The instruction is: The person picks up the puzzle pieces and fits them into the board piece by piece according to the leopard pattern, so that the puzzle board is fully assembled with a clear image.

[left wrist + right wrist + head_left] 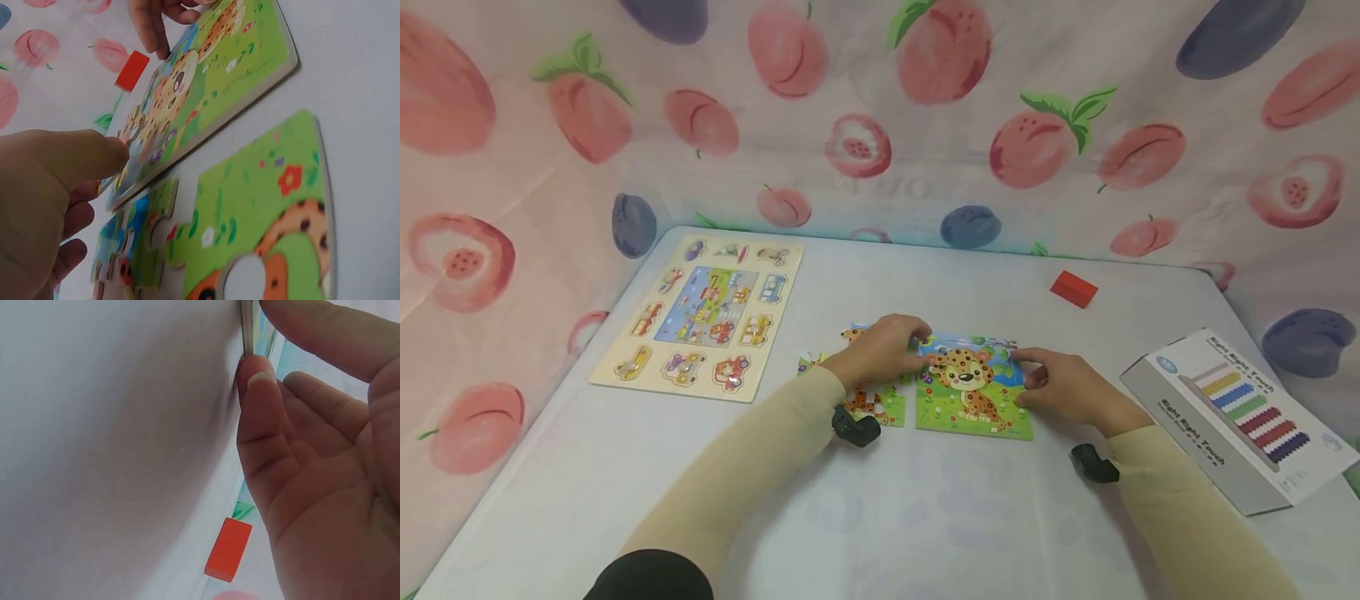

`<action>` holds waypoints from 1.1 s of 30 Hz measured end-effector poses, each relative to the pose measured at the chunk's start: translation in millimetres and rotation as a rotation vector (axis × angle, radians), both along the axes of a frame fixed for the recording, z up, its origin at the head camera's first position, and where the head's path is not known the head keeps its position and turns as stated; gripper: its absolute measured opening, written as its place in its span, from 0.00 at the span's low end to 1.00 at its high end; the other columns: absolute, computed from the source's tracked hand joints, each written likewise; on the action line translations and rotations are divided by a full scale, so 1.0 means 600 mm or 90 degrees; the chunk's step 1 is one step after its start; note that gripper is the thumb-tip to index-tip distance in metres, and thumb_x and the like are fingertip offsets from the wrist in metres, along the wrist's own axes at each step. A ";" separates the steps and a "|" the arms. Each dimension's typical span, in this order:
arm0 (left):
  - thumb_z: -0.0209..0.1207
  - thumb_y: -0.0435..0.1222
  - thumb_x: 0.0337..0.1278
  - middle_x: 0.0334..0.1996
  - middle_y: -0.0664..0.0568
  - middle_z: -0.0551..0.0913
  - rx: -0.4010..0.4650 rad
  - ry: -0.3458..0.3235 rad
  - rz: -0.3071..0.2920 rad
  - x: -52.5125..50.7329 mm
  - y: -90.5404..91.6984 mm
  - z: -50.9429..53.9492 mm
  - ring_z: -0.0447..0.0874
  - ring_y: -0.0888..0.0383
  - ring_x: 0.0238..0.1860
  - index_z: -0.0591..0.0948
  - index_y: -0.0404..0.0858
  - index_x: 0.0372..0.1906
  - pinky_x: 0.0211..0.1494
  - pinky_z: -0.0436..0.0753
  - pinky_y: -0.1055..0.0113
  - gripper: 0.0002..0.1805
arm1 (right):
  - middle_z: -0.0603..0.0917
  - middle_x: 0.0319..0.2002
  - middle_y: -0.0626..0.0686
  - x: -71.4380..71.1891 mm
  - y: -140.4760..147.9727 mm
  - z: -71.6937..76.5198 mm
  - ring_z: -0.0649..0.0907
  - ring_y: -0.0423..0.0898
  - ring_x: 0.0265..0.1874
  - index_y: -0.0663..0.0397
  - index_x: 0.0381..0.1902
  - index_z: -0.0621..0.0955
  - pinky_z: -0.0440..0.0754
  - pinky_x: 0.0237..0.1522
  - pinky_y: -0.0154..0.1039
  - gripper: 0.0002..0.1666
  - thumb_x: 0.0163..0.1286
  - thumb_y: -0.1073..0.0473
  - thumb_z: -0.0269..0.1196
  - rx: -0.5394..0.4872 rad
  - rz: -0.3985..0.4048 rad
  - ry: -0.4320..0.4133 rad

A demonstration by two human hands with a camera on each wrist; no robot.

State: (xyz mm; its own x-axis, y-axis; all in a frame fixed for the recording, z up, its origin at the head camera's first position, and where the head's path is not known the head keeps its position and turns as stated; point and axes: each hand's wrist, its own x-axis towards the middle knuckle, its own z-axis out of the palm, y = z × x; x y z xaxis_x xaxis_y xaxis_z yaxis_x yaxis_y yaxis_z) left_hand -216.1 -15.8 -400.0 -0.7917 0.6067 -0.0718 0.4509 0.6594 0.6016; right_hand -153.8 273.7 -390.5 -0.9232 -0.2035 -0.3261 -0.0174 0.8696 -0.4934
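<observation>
A leopard jigsaw puzzle (966, 404) lies flat on the table, its picture on green grass under a blue sky. My left hand (891, 350) is over its upper left edge; in the left wrist view, thumb and fingers pinch a small jigsaw piece (133, 122) by the leopard's ear, mostly covered by the thumb. At the puzzle's right edge, my right hand (1067, 387) grips the side with curled thumb and finger, and the right wrist view shows the thin board edge (247, 328) between them. Partly under the left forearm is a second jigsaw (250, 187) with a gap in it.
A wooden vehicle peg board (767, 354) lies at the left. Toward the back right sits a red block (1074, 289). A white box (1195, 450) with pictured coloured strips stands beside the right forearm. Fruit-patterned cloth (925, 150) rises behind the white table.
</observation>
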 end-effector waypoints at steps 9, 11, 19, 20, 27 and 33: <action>0.63 0.46 0.67 0.57 0.49 0.81 -0.020 0.006 -0.002 0.002 0.018 -0.008 0.76 0.54 0.59 0.77 0.36 0.64 0.61 0.75 0.62 0.27 | 0.81 0.40 0.54 0.005 -0.003 0.005 0.78 0.53 0.43 0.59 0.71 0.69 0.79 0.48 0.51 0.43 0.61 0.56 0.73 -0.017 0.003 0.000; 0.63 0.46 0.67 0.57 0.50 0.81 -0.026 0.012 -0.001 0.000 0.020 -0.009 0.76 0.54 0.60 0.77 0.37 0.65 0.62 0.75 0.62 0.27 | 0.82 0.42 0.56 0.005 -0.003 0.005 0.78 0.54 0.44 0.59 0.71 0.69 0.79 0.49 0.52 0.43 0.61 0.56 0.73 -0.015 0.004 0.003; 0.63 0.47 0.67 0.57 0.50 0.81 -0.041 0.030 -0.002 0.001 0.024 -0.007 0.75 0.54 0.61 0.78 0.38 0.64 0.63 0.74 0.62 0.27 | 0.79 0.56 0.65 0.006 -0.003 0.004 0.77 0.63 0.54 0.59 0.71 0.70 0.76 0.55 0.61 0.43 0.62 0.55 0.73 -0.003 0.011 0.018; 0.63 0.47 0.67 0.57 0.50 0.81 -0.041 0.032 -0.003 0.001 0.024 -0.007 0.76 0.54 0.60 0.78 0.37 0.64 0.63 0.74 0.62 0.27 | 0.79 0.56 0.65 0.006 -0.003 0.004 0.77 0.63 0.54 0.59 0.71 0.70 0.76 0.55 0.61 0.43 0.62 0.55 0.73 -0.002 0.012 0.020; 0.63 0.46 0.67 0.59 0.50 0.81 -0.043 0.045 -0.015 -0.002 0.025 -0.009 0.75 0.53 0.62 0.78 0.38 0.64 0.63 0.74 0.62 0.26 | 0.78 0.58 0.66 0.005 -0.005 0.002 0.77 0.64 0.55 0.60 0.71 0.70 0.76 0.56 0.61 0.43 0.61 0.54 0.73 0.006 0.012 0.023; 0.62 0.45 0.68 0.58 0.51 0.82 -0.039 0.054 -0.029 -0.001 0.025 -0.008 0.74 0.52 0.62 0.79 0.38 0.64 0.64 0.73 0.60 0.24 | 0.77 0.59 0.66 0.005 -0.005 0.003 0.77 0.65 0.55 0.60 0.71 0.69 0.76 0.56 0.61 0.44 0.61 0.54 0.73 0.007 0.012 0.021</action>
State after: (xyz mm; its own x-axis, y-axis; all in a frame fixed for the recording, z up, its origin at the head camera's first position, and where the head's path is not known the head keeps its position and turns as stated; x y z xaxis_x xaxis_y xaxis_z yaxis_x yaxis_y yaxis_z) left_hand -216.6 -0.9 -404.8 -0.7679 0.6391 -0.0439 0.5287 0.6710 0.5199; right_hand -150.9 270.6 -389.0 -0.9293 -0.2174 -0.2986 -0.0497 0.8746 -0.4823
